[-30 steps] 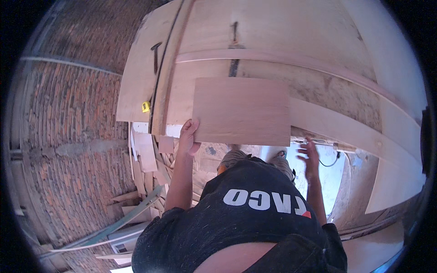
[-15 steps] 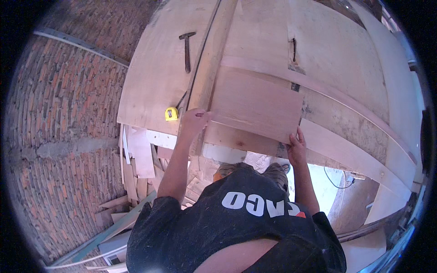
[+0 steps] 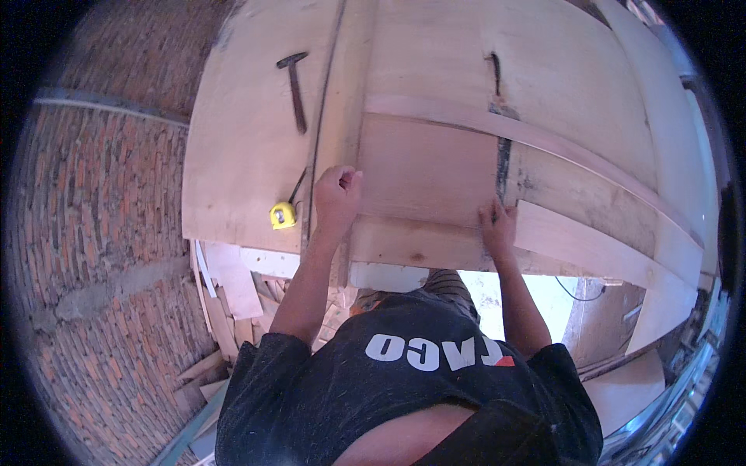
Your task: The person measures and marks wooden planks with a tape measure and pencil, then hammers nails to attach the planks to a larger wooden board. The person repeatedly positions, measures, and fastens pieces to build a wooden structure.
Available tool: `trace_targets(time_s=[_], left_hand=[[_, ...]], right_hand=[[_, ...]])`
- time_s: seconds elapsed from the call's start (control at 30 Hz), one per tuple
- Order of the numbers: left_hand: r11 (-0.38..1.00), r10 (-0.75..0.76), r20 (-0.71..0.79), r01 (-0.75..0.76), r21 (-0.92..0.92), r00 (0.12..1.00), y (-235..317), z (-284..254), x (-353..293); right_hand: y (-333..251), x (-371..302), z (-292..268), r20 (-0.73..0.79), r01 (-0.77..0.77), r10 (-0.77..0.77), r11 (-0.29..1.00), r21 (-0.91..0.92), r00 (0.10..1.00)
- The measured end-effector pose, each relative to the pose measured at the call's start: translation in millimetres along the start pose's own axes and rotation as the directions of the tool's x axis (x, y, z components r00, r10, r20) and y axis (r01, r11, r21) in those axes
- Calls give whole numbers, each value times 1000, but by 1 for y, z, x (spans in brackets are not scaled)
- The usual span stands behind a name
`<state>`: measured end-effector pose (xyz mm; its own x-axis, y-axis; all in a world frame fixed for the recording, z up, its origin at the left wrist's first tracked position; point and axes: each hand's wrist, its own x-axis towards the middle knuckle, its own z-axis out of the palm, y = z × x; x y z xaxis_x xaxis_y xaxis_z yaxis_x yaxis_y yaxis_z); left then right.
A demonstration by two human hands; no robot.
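A rectangular plywood panel (image 3: 427, 171) lies flat on the large wooden work surface, its left edge along a long wooden beam (image 3: 339, 101). At its lower left corner, my left hand (image 3: 338, 198) rests on the beam with curled fingers; whatever is inside them is hidden. My right hand (image 3: 498, 225) is at the lower right corner, thumb over the panel and fingers along its right edge. Beyond the panel's far edge runs a long thin wood strip (image 3: 458, 116).
Left of the beam lie a hammer (image 3: 297, 97) and a yellow tape measure (image 3: 283, 215). A dark slot (image 3: 496, 74) marks the board at the upper right. Wood offcuts (image 3: 237, 287) lean below the left edge, beside a brick wall (image 3: 109, 210). A pale curved strip (image 3: 583, 237) lies at right.
The panel's near edge has shifted away from me, and it now lies squarer to the beam. My right hand has moved up and left with it; my left hand's fingers are more curled.
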<state>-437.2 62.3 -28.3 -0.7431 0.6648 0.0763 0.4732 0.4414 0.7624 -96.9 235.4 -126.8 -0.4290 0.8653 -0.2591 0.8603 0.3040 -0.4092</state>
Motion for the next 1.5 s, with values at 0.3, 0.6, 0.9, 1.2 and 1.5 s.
trace_targets(time_s=[0.3,0.6,0.9,1.2,1.5], left_hand=[[873,443,102,-455,179,891,35,143,109],[746,493,376,-604,282,785,26,193,159],[833,458,286,-518,191,842,8,198,157],[796,522,270,-576,185,809,16,207,158],[815,474,284,-538,217,833,12,205,157]], right_hand=[[-18,-33,13,-95,457,-475,874,-166,875],[-69,5,27,-71,545,-554,830,-116,829],[94,65,-33,-651,-121,127,991,54,748],[297,201,-128,-303,-158,802,436,886,515],[272,212,-146,-280,24,699,352,936,658]])
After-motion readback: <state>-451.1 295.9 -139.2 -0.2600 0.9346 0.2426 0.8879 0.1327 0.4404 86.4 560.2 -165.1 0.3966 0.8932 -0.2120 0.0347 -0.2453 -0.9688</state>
